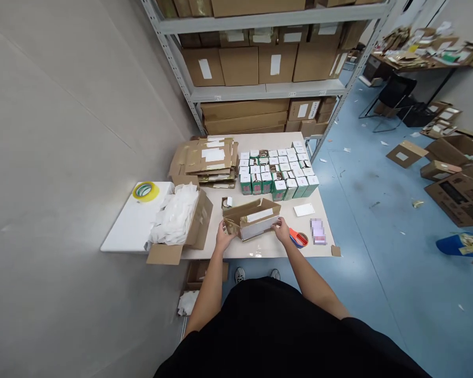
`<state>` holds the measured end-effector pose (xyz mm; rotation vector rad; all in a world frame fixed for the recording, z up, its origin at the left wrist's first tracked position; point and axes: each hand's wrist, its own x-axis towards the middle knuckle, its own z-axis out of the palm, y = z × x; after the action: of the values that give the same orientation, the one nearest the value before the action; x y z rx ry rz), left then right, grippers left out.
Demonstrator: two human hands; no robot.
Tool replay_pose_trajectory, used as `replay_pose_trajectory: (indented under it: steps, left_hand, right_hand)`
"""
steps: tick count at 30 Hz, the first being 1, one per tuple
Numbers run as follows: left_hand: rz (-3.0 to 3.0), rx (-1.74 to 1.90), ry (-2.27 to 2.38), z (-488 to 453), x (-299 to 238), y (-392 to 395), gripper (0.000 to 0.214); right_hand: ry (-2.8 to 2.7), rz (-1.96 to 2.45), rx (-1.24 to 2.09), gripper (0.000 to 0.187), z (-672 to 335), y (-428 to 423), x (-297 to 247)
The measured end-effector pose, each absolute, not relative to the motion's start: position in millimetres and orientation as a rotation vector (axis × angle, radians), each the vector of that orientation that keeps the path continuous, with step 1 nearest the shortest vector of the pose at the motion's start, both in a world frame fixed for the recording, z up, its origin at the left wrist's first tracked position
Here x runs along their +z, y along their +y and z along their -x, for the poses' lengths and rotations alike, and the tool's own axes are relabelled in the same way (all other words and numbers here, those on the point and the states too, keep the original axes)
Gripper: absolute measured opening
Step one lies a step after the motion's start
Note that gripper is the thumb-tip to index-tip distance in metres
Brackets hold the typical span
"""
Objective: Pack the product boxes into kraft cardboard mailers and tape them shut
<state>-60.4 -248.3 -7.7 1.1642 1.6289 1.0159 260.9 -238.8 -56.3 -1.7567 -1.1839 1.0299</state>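
Between my two hands is an open cardboard box (256, 231), tilted, with its flaps up and white labels on its side. My left hand (223, 237) grips its left end, and my right hand (281, 231) holds the right end. Just behind stand several rows of small green-and-white boxes (278, 170), some with open tops. A tape dispenser (298, 238) with a red-orange part lies right beside my right hand. Near the box's far left corner sits a small white-and-brown item (226, 202), too small to name. The inside of the box is mostly hidden.
Flattened cartons (211, 157) are piled at the table's back left. A carton of white packing material (177, 215) stands left, beside a yellow tape roll (146, 191). A white card (304, 210) lies at right. Shelving (268, 93) with boxes rises behind the table.
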Motion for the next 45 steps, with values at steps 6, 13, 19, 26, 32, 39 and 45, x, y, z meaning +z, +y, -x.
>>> replay_pose_trajectory:
  steps: [6, 13, 19, 26, 32, 39, 45]
  left_hand:
    - [-1.027, 0.947, 1.48, 66, -30, -246, 0.118]
    - [-0.977, 0.978, 1.33, 71, -39, -237, 0.118]
    - [-0.935, 0.771, 1.327, 76, -29, -222, 0.113]
    - [-0.869, 0.76, 1.28, 81, -26, -207, 0.093]
    - [-0.808, 0.737, 1.272, 94, -30, -215, 0.084]
    - [-0.808, 0.774, 1.28, 89, -32, -232, 0.052]
    - [-0.919, 0.853, 1.216, 83, -33, -229, 0.052]
  right_hand:
    - [-1.22, 1.938, 1.068, 0.052, -235, -263, -72]
    - [-1.114, 1.722, 0.964, 0.059, -223, -269, -59]
    - [-1.097, 1.703, 0.991, 0.063, -215, -281, -40]
    - [-1.334, 1.676, 1.027, 0.068, -209, -299, -28]
    - [-1.373, 1.694, 1.095, 0.069, -201, -307, -46]
    - [-1.146, 1.745, 1.15, 0.059, -192, -304, -58]
    - [-1.086, 1.703, 1.099, 0.063, -187, -295, -55]
